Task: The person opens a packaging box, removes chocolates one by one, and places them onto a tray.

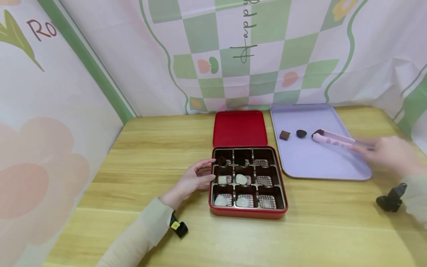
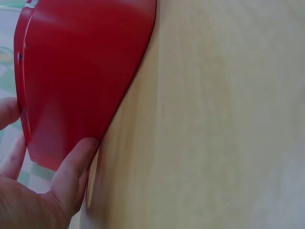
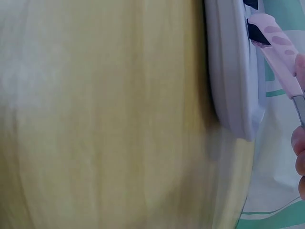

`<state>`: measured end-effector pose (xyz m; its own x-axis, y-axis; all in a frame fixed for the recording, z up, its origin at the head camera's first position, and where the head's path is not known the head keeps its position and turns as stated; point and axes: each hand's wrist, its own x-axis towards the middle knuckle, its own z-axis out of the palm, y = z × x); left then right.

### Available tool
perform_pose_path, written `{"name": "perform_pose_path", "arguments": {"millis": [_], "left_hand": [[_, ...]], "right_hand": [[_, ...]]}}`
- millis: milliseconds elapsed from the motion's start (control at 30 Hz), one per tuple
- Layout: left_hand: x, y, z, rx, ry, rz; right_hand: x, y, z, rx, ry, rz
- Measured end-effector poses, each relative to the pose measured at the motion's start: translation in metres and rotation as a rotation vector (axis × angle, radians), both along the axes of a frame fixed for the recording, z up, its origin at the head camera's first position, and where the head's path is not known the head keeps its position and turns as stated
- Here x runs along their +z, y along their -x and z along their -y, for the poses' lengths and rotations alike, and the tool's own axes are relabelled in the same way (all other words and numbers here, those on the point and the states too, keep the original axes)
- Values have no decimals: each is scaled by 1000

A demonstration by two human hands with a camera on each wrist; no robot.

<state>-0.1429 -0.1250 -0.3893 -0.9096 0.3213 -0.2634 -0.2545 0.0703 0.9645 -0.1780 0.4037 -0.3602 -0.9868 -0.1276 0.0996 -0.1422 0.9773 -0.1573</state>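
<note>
Wooden table (image 1: 333, 230) carries lilac tray (image 1: 317, 163) and red chocolate box (image 1: 248, 213).

Left hand (image 1: 193, 180) rests against box's left wall, fingers loosely curled, steadying it.

Right hand (image 1: 390, 152) grips pink tongs (image 1: 333, 138); tips closed on dark chocolate (image 1: 318, 132) over tray.

Chocolate probably light, brittle, slippery: take by sides, gentle squeeze.

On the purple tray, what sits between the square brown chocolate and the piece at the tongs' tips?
One dark rounded chocolate lies on the purple tray, between the square brown chocolate and the piece at the pink tongs. The head view shows it.
</note>
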Motion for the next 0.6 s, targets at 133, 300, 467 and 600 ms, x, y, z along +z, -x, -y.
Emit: {"name": "perform_pose_path", "arguments": {"millis": [133,300,467,600], "left_hand": [[0,0,0,2,10,0],[-1,0,0,5,13,-2],[-1,0,0,12,11,3],[-1,0,0,15,9,5]], "right_hand": [[-2,2,-3,-5,-1,2],[-3,1,-7,-5,28,-11],[-3,-2,-10,24,51,-71],[-3,-5,-13,49,77,-175]]}}
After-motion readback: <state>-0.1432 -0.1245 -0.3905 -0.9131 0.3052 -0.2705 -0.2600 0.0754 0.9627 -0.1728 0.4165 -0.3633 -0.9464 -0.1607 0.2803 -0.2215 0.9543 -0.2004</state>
